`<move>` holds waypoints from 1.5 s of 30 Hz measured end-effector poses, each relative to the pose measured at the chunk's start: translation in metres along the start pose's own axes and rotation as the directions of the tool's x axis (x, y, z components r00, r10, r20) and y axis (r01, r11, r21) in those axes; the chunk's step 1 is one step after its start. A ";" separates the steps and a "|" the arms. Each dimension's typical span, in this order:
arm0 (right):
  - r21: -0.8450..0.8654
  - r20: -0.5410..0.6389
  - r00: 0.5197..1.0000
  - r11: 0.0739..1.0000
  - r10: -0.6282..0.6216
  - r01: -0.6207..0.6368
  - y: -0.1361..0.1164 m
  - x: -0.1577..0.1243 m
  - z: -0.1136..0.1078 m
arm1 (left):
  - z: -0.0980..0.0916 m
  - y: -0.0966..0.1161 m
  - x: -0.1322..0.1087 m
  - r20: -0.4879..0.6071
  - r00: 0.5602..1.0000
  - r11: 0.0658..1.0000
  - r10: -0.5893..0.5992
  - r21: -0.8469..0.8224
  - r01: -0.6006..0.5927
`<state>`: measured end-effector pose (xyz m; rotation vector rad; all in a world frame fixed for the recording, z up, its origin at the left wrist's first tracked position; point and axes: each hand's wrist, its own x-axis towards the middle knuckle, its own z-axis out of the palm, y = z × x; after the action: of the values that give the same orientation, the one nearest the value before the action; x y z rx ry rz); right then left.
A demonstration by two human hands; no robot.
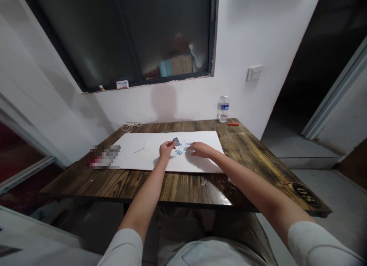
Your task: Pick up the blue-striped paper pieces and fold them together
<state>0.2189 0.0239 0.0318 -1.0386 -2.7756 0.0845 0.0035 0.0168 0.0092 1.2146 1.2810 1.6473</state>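
A large white sheet [134,159] lies flat on the wooden table, with several small blue-printed paper pieces [179,152] scattered near its middle. My left hand [166,149] pinches one blue piece [177,141] at its fingertips. My right hand [201,149] rests on the sheet to the right, its fingers curled down against or just over the pieces [186,148]. Whether those fingers hold anything is hidden.
The dark-stained wooden table [183,185] has a water bottle [224,109] and a small red stick [233,124] at the back. A coil of white cord [131,126] lies at the back edge. A pixelated, blurred object [104,157] sits left of the sheet.
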 end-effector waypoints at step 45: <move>0.532 -0.474 0.865 0.836 0.165 0.132 0.007 -0.023 0.027 | -0.002 -0.007 0.001 0.026 1.000 0.999 -0.011 0.032 0.010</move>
<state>0.2353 0.0145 0.0014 -0.7818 -2.0672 0.5080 0.0017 0.0187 0.0029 1.2431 1.3000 1.6037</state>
